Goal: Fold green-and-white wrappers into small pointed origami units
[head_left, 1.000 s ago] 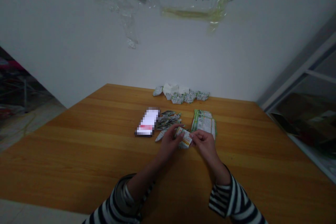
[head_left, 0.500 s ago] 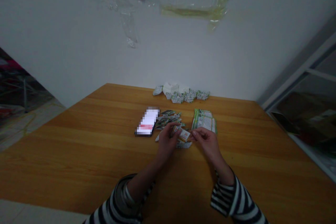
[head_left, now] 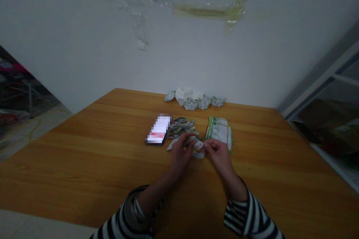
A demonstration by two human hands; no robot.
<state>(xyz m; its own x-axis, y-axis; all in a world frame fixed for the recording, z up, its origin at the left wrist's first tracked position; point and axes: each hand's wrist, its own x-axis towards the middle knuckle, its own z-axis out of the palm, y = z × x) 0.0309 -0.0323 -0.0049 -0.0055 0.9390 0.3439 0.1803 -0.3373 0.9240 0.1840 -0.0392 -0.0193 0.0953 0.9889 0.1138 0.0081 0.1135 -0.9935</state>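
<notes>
Your left hand [head_left: 179,154] and right hand [head_left: 220,154] meet over the wooden table [head_left: 84,157]. Between them you pinch a small printed paper slip [head_left: 198,144], one end in each hand's fingertips. Both hands are closed on it. The slip is lifted just clear of the table top, and how far it is creased is too small to tell. Another small piece [head_left: 198,154] lies on the table right below it, between your hands.

Judging by what lies around, a good share of the work looks done. Just beyond your left hand sits a loose heap of small folded pieces [head_left: 181,127]. Far past both hands, close to the wall, a row of crumpled or folded pieces [head_left: 196,101] is lined up.

Some work also looks left to do. Just beyond your right hand, almost touching your fingers, a stack of flat printed sheets [head_left: 219,131] lies unfolded, and I cannot count them from here.

A phone [head_left: 158,130] lies to the left of the heap, away from your left hand.
</notes>
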